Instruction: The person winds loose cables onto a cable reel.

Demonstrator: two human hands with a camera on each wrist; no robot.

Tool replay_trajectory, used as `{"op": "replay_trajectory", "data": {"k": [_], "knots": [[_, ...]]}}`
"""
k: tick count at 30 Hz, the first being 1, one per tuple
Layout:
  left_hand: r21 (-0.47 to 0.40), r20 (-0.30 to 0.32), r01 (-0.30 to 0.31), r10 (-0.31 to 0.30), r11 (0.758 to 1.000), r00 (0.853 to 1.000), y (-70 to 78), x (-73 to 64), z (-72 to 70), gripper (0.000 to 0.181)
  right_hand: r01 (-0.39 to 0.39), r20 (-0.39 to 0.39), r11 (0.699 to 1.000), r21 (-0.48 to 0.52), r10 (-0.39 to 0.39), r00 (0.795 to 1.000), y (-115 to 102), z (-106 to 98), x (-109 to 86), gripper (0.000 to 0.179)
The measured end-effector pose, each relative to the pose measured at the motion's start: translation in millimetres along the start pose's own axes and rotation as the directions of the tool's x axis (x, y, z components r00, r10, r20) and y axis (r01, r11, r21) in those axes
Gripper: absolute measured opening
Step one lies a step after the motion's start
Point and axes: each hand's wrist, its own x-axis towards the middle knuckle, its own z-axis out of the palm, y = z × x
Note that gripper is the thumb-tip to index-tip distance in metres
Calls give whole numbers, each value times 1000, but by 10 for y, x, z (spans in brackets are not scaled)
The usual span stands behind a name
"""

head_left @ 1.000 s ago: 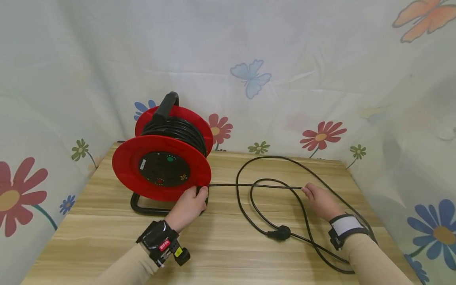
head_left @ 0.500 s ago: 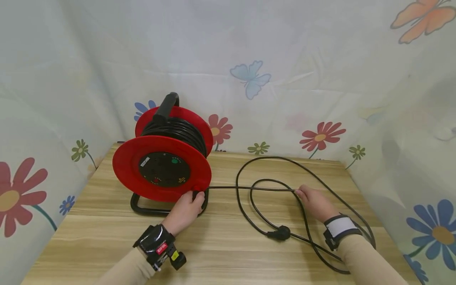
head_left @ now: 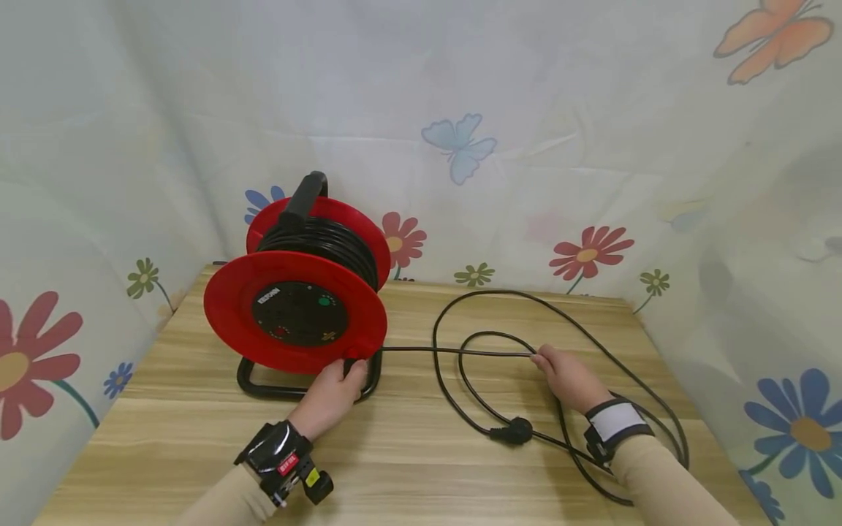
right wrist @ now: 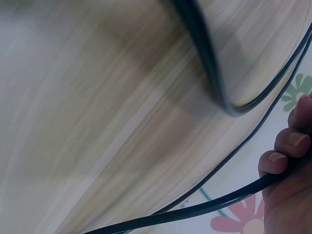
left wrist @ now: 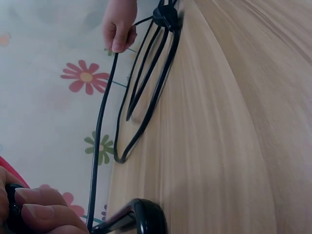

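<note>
A cable reel (head_left: pixel 230 310) with red discs and black cable wound between them stands on the left of the table. My left hand (head_left: pixel 329 398) grips a small black knob (left wrist: pixel 14 207) at the lower right of its front disc. From the reel a black cable (head_left: pixel 421 351) stretches right, nearly straight, to my right hand (head_left: pixel 569 376), whose fingers curl round it. Beyond that hand the cable lies in loose loops, with a black plug (head_left: pixel 513 431) at its end. The right wrist view shows the fingers (right wrist: pixel 292 141) wrapped on the cable.
The reel rests on a black tube frame (head_left: pixel 270 392) and has a black carrying handle (head_left: pixel 304 201) on top. Under everything is a wood-grain table (head_left: pixel 421 467). A flowered white curtain (head_left: pixel 526 88) encloses the back and sides.
The reel's front disc has turned a little clockwise, and my left hand has moved down and left with the knob. My right hand has come left, nearer the reel, still holding the cable.
</note>
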Motion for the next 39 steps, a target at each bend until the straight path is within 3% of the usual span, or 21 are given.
{"op": "replay_trajectory", "data": {"k": [11, 25, 39], "knots": [[35, -22, 79, -78, 996, 997, -207, -37, -98, 42, 10, 27, 1000, 22, -10, 1000, -157, 74, 95, 39], [3, -25, 114, -114, 993, 993, -253, -129, -208, 46, 25, 33, 999, 31, -27, 999, -306, 112, 159, 28], [66, -121, 134, -125, 989, 985, -437, -161, -354, 49, 31, 58, 999, 32, -32, 998, -528, 196, 243, 25]]}}
